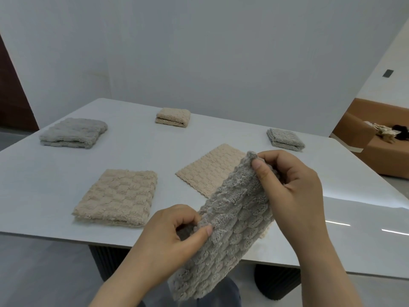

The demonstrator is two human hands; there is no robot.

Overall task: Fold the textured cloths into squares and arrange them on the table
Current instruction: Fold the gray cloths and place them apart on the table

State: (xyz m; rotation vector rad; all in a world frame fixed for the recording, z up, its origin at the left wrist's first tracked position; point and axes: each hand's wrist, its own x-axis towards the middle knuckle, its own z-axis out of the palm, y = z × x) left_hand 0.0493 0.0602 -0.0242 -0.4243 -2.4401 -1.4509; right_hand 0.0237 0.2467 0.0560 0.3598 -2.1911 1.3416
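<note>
A grey textured cloth (223, 231) hangs in the air above the table's near edge. My left hand (168, 235) pinches its lower left edge between thumb and fingers. My right hand (290, 187) pinches its upper corner. On the white table (55, 191) lie a folded beige cloth (117, 197) at front left, an unfolded beige cloth (210, 169) partly hidden behind the grey one, a folded grey cloth (73, 132) at far left, a folded beige cloth (173, 117) at the far middle and a folded grey cloth (285, 138) at far right.
The table stands on dark ribbed legs (276, 282). A brown sofa (376, 149) with small items on it is at the right. A grey wall rises behind the table.
</note>
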